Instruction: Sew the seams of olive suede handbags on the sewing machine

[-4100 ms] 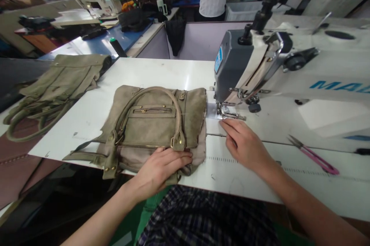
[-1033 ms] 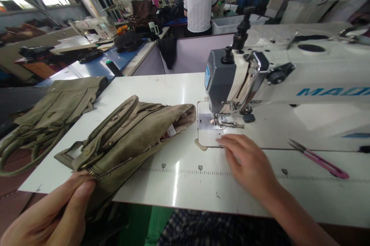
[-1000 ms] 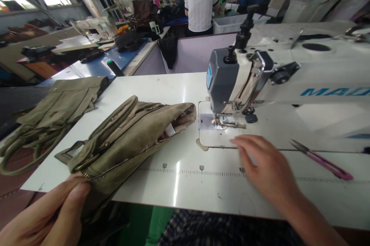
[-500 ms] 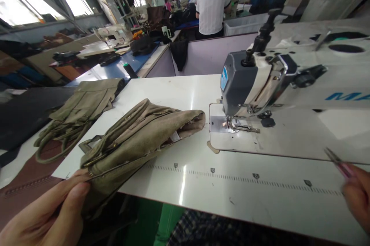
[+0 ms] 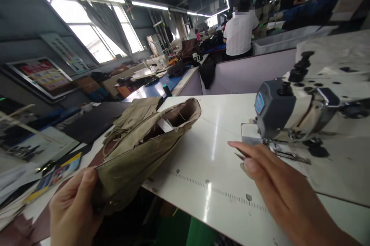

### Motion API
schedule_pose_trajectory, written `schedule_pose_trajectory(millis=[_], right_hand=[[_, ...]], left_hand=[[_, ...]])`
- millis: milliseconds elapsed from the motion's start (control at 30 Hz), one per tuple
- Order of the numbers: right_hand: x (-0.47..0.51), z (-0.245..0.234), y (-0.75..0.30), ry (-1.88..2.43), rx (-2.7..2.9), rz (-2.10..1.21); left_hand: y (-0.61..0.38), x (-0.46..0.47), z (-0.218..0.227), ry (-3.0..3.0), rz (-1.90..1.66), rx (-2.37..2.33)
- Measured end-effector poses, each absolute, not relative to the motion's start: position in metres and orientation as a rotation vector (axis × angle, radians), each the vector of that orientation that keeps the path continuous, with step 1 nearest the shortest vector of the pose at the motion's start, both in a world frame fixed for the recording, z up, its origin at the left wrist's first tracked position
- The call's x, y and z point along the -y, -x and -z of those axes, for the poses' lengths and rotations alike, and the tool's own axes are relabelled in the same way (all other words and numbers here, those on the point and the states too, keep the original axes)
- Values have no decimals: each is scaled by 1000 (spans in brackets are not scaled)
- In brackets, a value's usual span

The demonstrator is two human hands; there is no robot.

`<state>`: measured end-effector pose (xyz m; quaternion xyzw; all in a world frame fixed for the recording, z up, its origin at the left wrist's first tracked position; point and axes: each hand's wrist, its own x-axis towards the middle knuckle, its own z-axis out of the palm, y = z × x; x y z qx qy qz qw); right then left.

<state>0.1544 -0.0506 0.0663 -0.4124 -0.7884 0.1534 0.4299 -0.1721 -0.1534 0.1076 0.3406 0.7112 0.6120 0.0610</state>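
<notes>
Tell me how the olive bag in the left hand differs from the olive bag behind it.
The held bag is lifted and tilted, gripped at its lower end by the left hand; the rear bag lies flat behind it. The held bag shows its open mouth and a white label inside; the rear bag is mostly hidden. Both are olive fabric.

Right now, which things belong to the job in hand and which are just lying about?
In hand: left hand gripping olive bag; right hand over a dark pointed tip, maybe snips; sewing machine beside it.
Lying about: second olive bag, thread cone, booklets.
</notes>
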Motion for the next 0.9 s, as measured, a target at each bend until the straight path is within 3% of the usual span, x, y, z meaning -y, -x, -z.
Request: schedule_pose_trajectory(millis=[267, 400, 667, 900], right_hand=[[5, -75, -108, 1138, 1977, -196], [7, -63, -112, 1100, 2048, -398], [32, -36, -139, 985, 1832, -1213], [72, -16, -161, 1190, 2025, -1233]], left_hand=[[161, 155, -113, -815, -1968, -1979], [170, 155, -113, -817, -1883, -1923], [172, 163, -102, -870, -1813, -1929], [165, 173, -86, -859, -1844, -1927]])
